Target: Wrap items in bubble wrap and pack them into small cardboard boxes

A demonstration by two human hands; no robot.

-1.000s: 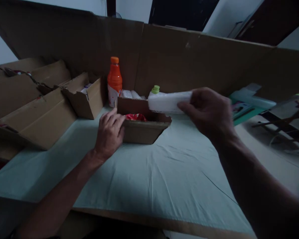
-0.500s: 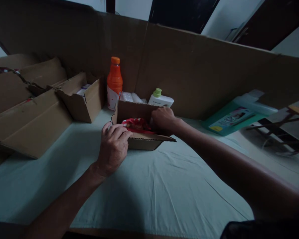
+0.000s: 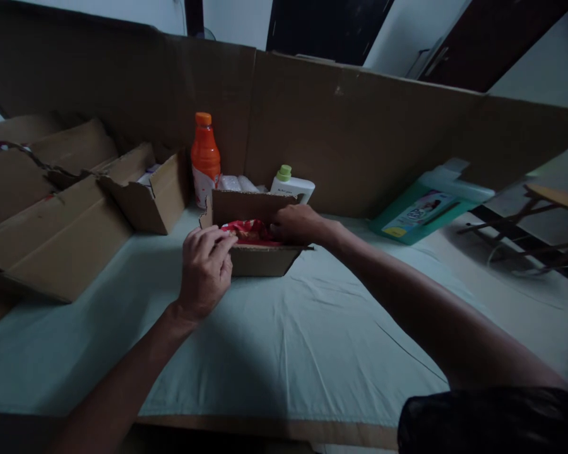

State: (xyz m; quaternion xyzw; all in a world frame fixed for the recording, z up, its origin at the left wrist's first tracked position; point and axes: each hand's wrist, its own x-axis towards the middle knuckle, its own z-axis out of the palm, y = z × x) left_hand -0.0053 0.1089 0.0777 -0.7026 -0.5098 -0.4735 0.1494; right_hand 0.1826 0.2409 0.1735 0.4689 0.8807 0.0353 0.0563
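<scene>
A small open cardboard box (image 3: pixel 260 260) stands on a pale green cloth (image 3: pixel 288 340). A red packet (image 3: pixel 246 228) lies inside it. My left hand (image 3: pixel 203 271) grips the box's near left edge, fingers curled over the rim. My right hand (image 3: pixel 296 225) reaches into the box from the right, fingers curled down beside the red packet. Whatever it holds is hidden inside the box.
Behind the box stand an orange bottle (image 3: pixel 204 157), white rolls (image 3: pixel 236 183) and a white bottle with a green cap (image 3: pixel 291 184), against a tall cardboard wall (image 3: pixel 360 139). Open cardboard boxes (image 3: pixel 146 195) lie at the left. A green-and-white pack (image 3: pixel 426 211) leans at the right.
My right hand carried a white pack from mid-air down into the small box and stays there; the pack is out of sight. My left hand stayed on the box's edge.
</scene>
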